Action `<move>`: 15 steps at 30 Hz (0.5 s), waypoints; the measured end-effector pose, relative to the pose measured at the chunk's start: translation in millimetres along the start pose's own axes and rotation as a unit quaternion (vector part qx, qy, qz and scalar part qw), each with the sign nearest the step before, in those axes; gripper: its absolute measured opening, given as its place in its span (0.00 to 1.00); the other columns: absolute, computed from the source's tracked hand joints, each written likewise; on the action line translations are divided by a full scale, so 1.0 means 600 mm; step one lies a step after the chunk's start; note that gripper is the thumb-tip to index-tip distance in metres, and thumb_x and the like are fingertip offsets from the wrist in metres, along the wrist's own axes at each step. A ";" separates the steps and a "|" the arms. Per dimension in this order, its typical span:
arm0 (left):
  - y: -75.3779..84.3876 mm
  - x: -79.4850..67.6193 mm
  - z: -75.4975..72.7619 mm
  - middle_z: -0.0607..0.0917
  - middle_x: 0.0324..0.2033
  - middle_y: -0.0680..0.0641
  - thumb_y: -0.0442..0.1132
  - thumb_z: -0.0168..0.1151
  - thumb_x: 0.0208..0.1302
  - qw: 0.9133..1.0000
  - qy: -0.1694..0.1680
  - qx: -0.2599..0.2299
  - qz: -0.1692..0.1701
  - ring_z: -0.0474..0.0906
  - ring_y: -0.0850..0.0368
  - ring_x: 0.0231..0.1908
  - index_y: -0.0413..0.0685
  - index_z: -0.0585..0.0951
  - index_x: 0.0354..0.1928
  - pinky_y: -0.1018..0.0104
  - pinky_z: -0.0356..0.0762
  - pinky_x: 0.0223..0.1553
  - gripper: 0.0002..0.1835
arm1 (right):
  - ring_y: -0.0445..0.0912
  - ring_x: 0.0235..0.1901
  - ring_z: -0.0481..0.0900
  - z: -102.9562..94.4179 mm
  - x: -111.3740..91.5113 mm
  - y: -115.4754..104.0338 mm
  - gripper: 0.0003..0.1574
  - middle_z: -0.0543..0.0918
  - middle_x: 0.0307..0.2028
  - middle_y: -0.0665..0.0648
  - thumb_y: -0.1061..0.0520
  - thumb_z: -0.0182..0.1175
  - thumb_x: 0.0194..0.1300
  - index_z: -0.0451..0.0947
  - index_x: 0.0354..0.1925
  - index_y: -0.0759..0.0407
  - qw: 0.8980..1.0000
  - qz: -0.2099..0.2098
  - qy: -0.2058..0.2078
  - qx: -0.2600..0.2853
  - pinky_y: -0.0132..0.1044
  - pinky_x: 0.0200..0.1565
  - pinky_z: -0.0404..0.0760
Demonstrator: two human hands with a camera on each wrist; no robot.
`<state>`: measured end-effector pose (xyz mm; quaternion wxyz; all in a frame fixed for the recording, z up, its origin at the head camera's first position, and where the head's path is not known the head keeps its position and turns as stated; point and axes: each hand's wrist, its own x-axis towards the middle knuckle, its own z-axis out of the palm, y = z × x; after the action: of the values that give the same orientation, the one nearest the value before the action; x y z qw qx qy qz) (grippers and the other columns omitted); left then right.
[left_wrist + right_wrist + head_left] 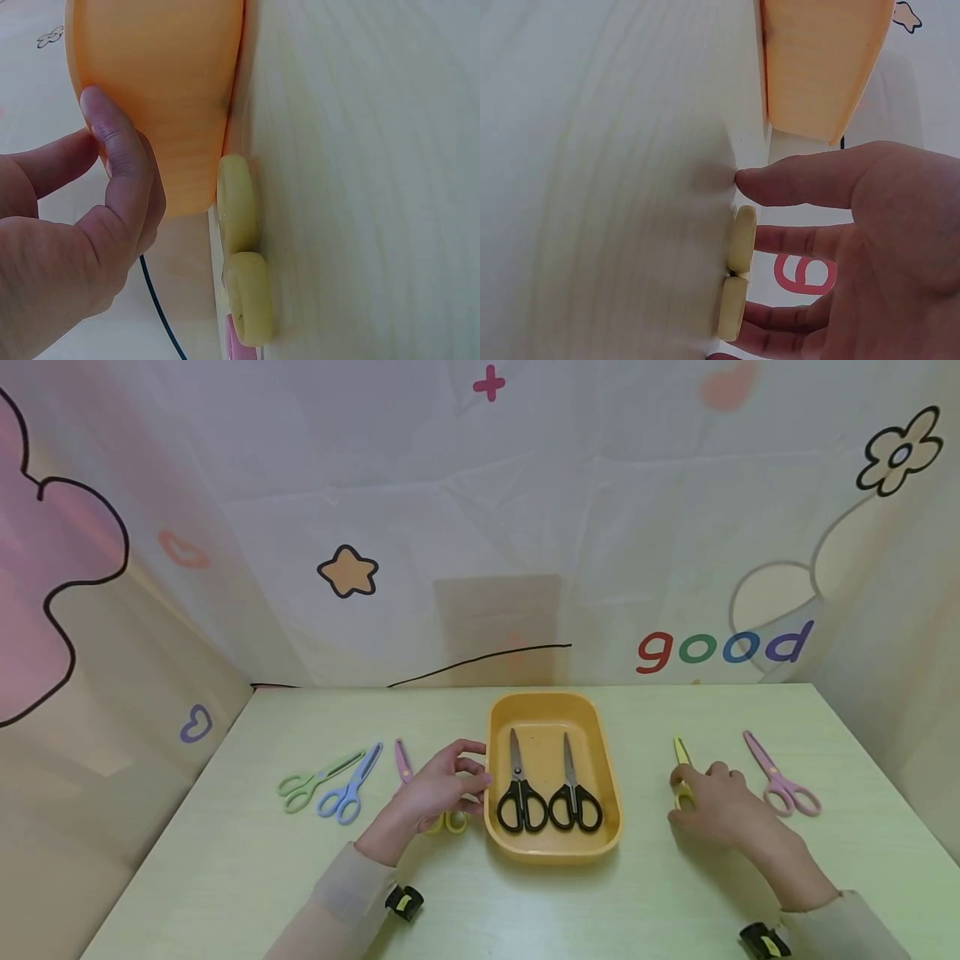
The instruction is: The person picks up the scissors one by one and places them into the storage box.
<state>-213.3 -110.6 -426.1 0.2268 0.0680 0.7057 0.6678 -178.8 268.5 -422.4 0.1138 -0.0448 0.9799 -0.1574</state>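
A yellow tray (552,853) stands mid-table. Inside it lie two pairs of black-handled scissors (522,806), (575,806), blades pointing away. My left hand (442,785) holds the tray's left rim, thumb and fingers bent against it. Under and beside that hand, yellow scissors (238,202) and pink scissors (403,762) are partly hidden. At the right, my right hand (716,806) reaches over another pair of yellow scissors (742,240). Its thumb tip touches the table on the near side of the loops, and a gap separates thumb and loops. The other fingers are behind them.
Green scissors (318,781) and blue scissors (352,789) lie on the left of the table. Pink scissors (782,777) lie just right of my right hand. A printed curtain (510,510) hangs behind the table's far edge.
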 end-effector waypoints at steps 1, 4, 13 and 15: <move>0.000 0.000 0.000 0.76 0.42 0.41 0.26 0.58 0.73 1.000 0.000 0.000 0.000 0.78 0.55 0.33 0.34 0.64 0.69 0.63 0.86 0.32 0.26 | 0.69 0.44 0.71 0.001 0.000 0.001 0.27 0.71 0.44 0.75 0.51 0.69 0.63 0.74 0.55 0.60 1.000 -0.002 0.001 -0.001 0.59 0.33 0.78; -0.001 0.000 0.000 0.76 0.42 0.42 0.25 0.58 0.73 1.000 0.002 -0.001 -0.001 0.78 0.55 0.33 0.34 0.65 0.69 0.63 0.86 0.33 0.26 | 0.69 0.44 0.70 0.005 0.001 0.001 0.25 0.70 0.44 0.75 0.54 0.67 0.62 0.74 0.55 0.59 1.000 -0.009 0.005 -0.001 0.61 0.35 0.77; -0.002 0.002 -0.001 0.75 0.42 0.42 0.25 0.58 0.73 1.000 0.003 0.002 -0.002 0.77 0.55 0.33 0.35 0.65 0.69 0.63 0.86 0.32 0.25 | 0.69 0.45 0.67 0.012 -0.002 -0.004 0.25 0.67 0.45 0.76 0.58 0.63 0.61 0.71 0.56 0.58 1.000 -0.017 0.010 0.002 0.58 0.35 0.77; -0.003 0.002 -0.001 0.75 0.42 0.42 0.26 0.58 0.73 1.000 0.002 0.002 0.000 0.77 0.55 0.33 0.35 0.65 0.69 0.63 0.86 0.32 0.25 | 0.69 0.45 0.66 0.012 -0.003 -0.006 0.25 0.67 0.45 0.75 0.58 0.63 0.62 0.71 0.57 0.58 1.000 -0.012 0.008 0.003 0.58 0.36 0.77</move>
<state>-214.4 -110.7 -427.9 0.2256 0.0668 0.7074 0.6665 -175.1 263.0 -427.4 0.1039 -0.0549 0.9797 -0.1622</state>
